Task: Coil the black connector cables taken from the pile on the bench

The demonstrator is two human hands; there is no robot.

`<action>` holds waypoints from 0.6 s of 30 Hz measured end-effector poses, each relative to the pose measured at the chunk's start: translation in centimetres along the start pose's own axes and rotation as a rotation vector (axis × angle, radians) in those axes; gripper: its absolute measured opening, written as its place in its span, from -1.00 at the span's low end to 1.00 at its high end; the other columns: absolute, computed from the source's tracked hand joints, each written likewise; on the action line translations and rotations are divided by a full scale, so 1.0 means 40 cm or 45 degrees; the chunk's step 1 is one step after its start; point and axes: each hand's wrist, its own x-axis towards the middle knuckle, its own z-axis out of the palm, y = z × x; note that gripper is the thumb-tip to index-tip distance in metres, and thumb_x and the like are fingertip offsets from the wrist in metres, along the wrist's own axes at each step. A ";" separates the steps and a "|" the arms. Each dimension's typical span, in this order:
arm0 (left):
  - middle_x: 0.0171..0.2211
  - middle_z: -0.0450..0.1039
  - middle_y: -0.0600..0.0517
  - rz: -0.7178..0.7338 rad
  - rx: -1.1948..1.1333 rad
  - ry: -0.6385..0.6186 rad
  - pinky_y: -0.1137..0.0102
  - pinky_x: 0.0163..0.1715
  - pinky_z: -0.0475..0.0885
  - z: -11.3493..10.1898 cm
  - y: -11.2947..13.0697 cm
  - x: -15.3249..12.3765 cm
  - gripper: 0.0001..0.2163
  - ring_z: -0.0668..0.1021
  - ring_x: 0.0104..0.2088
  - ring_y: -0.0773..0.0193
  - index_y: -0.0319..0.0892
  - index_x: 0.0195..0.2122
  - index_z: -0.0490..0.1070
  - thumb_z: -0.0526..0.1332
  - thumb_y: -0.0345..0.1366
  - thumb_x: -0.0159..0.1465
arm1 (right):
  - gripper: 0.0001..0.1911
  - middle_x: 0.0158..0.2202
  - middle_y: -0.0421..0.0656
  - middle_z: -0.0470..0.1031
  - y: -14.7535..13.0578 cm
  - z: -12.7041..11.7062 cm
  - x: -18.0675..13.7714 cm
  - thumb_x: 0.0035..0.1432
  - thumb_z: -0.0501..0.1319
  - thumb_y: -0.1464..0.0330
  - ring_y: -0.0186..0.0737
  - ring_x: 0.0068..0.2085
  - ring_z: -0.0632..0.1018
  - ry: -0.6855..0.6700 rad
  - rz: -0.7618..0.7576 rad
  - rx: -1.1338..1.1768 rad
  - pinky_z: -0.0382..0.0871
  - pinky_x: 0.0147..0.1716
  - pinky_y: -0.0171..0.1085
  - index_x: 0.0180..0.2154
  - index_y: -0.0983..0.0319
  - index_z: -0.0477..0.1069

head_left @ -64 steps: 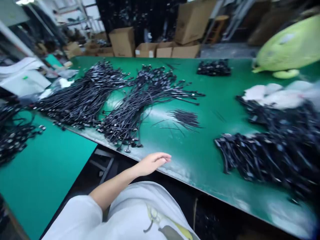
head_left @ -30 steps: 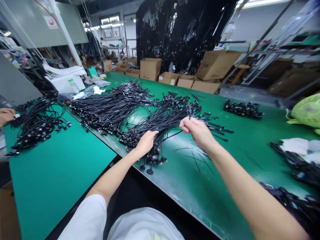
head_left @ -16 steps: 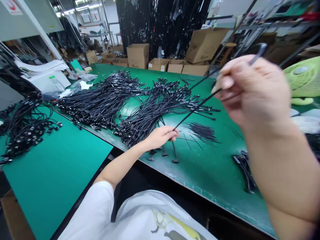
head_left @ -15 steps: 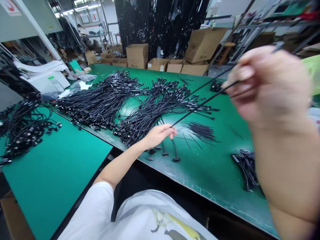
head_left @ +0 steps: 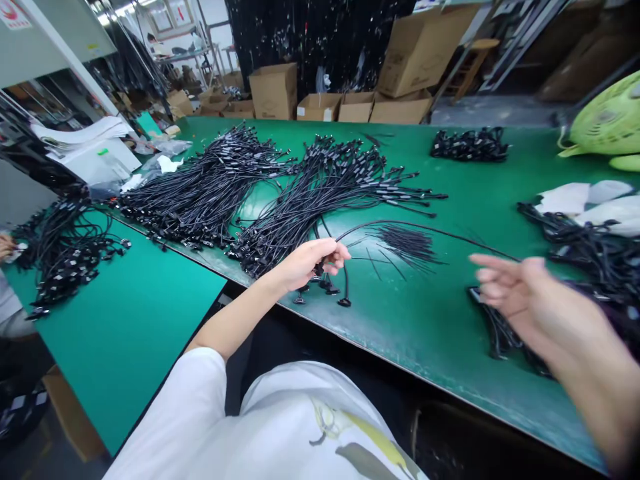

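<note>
My left hand (head_left: 325,257) is closed around a black cable (head_left: 400,224), low over the green table. Short ends with black plugs (head_left: 344,302) hang below that hand. From it the cable arcs slackly across to my right hand (head_left: 530,293), meeting it at thumb and forefinger. The right hand is somewhat blurred, its fingers partly curled. Between the hands lies a loose bunch of thin black ties (head_left: 405,245). Just beyond my left hand a pile of black cables (head_left: 310,207) spreads out, and a second cable pile (head_left: 200,187) lies left of it.
Tied cable bundles (head_left: 493,333) sit by my right hand, with more bundles (head_left: 470,145) at the back. A light-green fan (head_left: 607,123) stands far right. On the lower left table (head_left: 135,313) lies another cable heap (head_left: 65,260), near another person's hand (head_left: 6,247). Cardboard boxes (head_left: 274,93) stand behind.
My right hand has come down from high on the right to near table level. The cable between my hands went from a taut, slanting line to a slack arc.
</note>
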 end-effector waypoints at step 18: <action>-0.61 -0.02 0.21 0.034 -0.343 0.064 0.57 -0.78 -0.09 0.019 0.126 -0.111 -0.67 -0.03 -0.70 0.54 -0.24 -0.29 0.45 0.21 -0.02 0.27 | -0.51 -0.56 -0.15 0.40 0.080 0.236 -0.147 0.25 -0.05 -0.06 -0.10 -0.54 0.47 -0.657 -0.458 -0.479 0.47 -0.53 -0.15 -0.17 0.08 0.48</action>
